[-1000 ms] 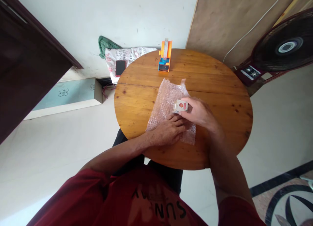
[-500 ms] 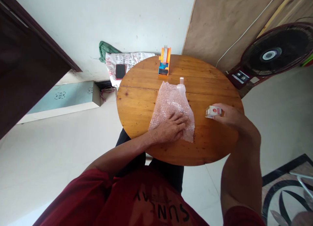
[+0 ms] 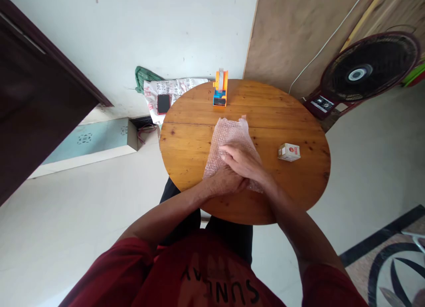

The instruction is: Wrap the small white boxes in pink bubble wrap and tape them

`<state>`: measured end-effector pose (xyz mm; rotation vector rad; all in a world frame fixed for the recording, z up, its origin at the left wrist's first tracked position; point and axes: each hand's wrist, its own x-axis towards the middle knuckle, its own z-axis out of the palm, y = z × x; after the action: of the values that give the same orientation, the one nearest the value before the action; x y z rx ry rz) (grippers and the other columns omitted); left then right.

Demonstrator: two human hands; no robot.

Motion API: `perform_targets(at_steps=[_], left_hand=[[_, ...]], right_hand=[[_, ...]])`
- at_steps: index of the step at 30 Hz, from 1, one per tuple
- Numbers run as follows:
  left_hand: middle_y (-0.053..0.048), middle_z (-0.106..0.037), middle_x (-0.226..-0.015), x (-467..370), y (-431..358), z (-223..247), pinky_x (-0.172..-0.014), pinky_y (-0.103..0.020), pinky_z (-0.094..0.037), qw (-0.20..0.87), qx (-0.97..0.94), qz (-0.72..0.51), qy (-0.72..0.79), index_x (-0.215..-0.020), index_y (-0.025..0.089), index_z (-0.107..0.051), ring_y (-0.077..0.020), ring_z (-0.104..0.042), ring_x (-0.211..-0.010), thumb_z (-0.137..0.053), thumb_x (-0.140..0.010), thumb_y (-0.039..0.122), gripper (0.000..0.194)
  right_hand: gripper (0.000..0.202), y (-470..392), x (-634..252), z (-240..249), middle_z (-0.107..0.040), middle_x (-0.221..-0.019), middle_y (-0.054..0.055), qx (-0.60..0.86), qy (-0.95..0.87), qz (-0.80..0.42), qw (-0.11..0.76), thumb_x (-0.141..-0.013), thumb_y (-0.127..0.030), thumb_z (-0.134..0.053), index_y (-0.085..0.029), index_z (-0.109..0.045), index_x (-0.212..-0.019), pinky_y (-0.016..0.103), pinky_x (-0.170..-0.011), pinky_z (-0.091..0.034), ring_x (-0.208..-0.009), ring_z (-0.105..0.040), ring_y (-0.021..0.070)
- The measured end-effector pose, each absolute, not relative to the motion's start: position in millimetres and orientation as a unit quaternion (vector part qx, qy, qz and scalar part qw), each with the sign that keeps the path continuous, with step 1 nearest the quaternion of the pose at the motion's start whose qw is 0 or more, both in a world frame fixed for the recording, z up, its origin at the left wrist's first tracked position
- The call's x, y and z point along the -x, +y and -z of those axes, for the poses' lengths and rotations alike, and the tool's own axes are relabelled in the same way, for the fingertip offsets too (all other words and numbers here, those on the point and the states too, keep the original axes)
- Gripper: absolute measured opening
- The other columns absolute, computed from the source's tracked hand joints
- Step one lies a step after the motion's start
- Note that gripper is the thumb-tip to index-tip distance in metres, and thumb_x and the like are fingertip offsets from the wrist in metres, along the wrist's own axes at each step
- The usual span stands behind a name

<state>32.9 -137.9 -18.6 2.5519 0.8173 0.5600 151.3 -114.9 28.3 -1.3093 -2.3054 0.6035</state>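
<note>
A sheet of pinkish bubble wrap [image 3: 229, 132] lies on the round wooden table [image 3: 186, 143], in front of my body. My left hand [image 3: 226, 180] rests on its lower part, its fingers mostly hidden under my right hand. Crossing over from the right, my right hand [image 3: 244, 160] lies on the wrap and on my left hand, fingers stretched out and holding nothing. A small white box with a red mark [image 3: 289, 152] stands on the table to the right, touched by neither hand.
An orange and blue tape dispenser [image 3: 220, 89] stands at the table's far edge. Behind the table's left side, a dark phone [image 3: 163, 104] lies on a printed white sack [image 3: 151, 92]. A dark fan [image 3: 361, 72] is at the upper right.
My right hand has let go of the small box and moved left onto the bubble wrap and my left hand. The box stays on the table at the right.
</note>
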Motion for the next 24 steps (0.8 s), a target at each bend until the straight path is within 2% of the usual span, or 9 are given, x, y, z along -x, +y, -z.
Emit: perform_targets(at_steps=[3, 6, 9, 13, 15, 17, 19, 21, 24], left_hand=[[-0.014, -0.065, -0.133, -31.8, -136.5, 14.8, -0.121, -0.055, -0.031, 0.168, -0.942, -0.167, 0.239, -0.123, 0.013, -0.066, -0.0352, -0.049, -0.137, -0.051, -0.093, 0.026, 0.036], [-0.013, -0.056, -0.145, -30.0, -134.5, 13.0, -0.124, -0.059, -0.022, 0.156, -0.946, -0.167, 0.231, -0.121, 0.015, -0.064, -0.0331, -0.037, -0.146, -0.050, -0.095, 0.024, 0.031], [-0.013, -0.050, -0.151, -26.7, -131.7, 12.6, -0.124, -0.057, -0.024, 0.190, -0.938, -0.176, 0.230, -0.118, 0.017, -0.064, -0.0297, -0.035, -0.149, -0.052, -0.093, 0.022, 0.029], [-0.015, -0.051, -0.149, -21.4, -121.9, 5.9, -0.120, -0.050, -0.037, 0.242, -0.925, -0.186, 0.227, -0.129, 0.018, -0.059, -0.0280, -0.043, -0.144, -0.056, -0.086, 0.017, 0.043], [-0.016, -0.049, -0.151, -19.9, -113.7, 0.8, -0.118, -0.047, -0.040, 0.235, -0.923, -0.183, 0.244, -0.133, 0.016, -0.058, -0.0284, -0.043, -0.144, -0.054, -0.085, 0.014, 0.048], [-0.018, -0.044, -0.155, -19.1, -103.9, -2.0, -0.120, -0.048, -0.037, 0.207, -0.925, -0.167, 0.272, -0.137, 0.013, -0.056, -0.0304, -0.039, -0.147, -0.050, -0.087, 0.014, 0.050], [-0.020, -0.042, -0.156, -17.3, -93.5, -0.5, -0.122, -0.052, -0.032, 0.185, -0.925, -0.139, 0.301, -0.141, 0.010, -0.052, -0.0337, -0.035, -0.148, -0.050, -0.091, 0.019, 0.051], [-0.022, -0.042, -0.156, -13.0, -83.2, 5.0, -0.123, -0.055, -0.028, 0.179, -0.923, -0.116, 0.321, -0.144, 0.007, -0.049, -0.0366, -0.033, -0.149, -0.054, -0.093, 0.031, 0.056], [-0.021, -0.039, -0.159, -2.0, -69.5, 14.1, -0.125, -0.054, -0.023, 0.182, -0.928, -0.115, 0.305, -0.148, 0.007, -0.044, -0.0362, -0.028, -0.152, -0.058, -0.093, 0.047, 0.069]], right_hand=[[0.035, -93.4, -176.2, -5.3, -0.066, -0.128, 0.015, 0.538, -0.797, -0.150, 0.229, -0.096, -0.032, -0.046, -0.018, -0.065, -0.121, 0.052, -0.108, -0.043, -0.122, -0.058, 0.0314], [0.041, -88.4, -210.1, 8.1, -0.061, -0.136, 0.017, 0.570, -0.780, -0.107, 0.235, -0.093, -0.032, -0.045, -0.016, -0.062, -0.126, 0.056, -0.114, -0.038, -0.133, -0.051, 0.0341], [0.046, -94.5, -229.9, 18.3, -0.055, -0.145, 0.019, 0.587, -0.772, -0.103, 0.222, -0.091, -0.030, -0.046, -0.013, -0.059, -0.132, 0.055, -0.115, -0.038, -0.137, -0.049, 0.0338], [0.048, -100.8, -232.2, 25.3, -0.052, -0.149, 0.018, 0.582, -0.775, -0.102, 0.224, -0.093, -0.031, -0.045, -0.015, -0.056, -0.137, 0.056, -0.117, -0.035, -0.143, -0.043, 0.0327], [0.048, -101.0, -230.1, 25.3, -0.051, -0.151, 0.018, 0.580, -0.777, -0.101, 0.222, -0.093, -0.030, -0.044, -0.014, -0.056, -0.137, 0.056, -0.118, -0.034, -0.144, -0.042, 0.0330], [0.049, -100.3, -229.6, 24.3, -0.049, -0.152, 0.018, 0.578, -0.780, -0.102, 0.217, -0.094, -0.030, -0.044, -0.014, -0.056, -0.138, 0.056, -0.118, -0.034, -0.144, -0.042, 0.0335], [0.050, -99.5, -231.7, 23.5, -0.048, -0.153, 0.018, 0.574, -0.783, -0.106, 0.215, -0.094, -0.030, -0.043, -0.014, -0.055, -0.140, 0.055, -0.118, -0.035, -0.144, -0.042, 0.0328], [0.051, -98.7, -236.0, 23.2, -0.047, -0.154, 0.017, 0.574, -0.782, -0.109, 0.219, -0.094, -0.032, -0.045, -0.015, -0.053, -0.142, 0.054, -0.118, -0.035, -0.144, -0.043, 0.0318], [0.056, -97.6, -243.2, 23.7, -0.047, -0.154, 0.017, 0.586, -0.772, -0.106, 0.222, -0.092, -0.038, -0.051, -0.014, -0.052, -0.143, 0.054, -0.118, -0.034, -0.143, -0.043, 0.0335]])
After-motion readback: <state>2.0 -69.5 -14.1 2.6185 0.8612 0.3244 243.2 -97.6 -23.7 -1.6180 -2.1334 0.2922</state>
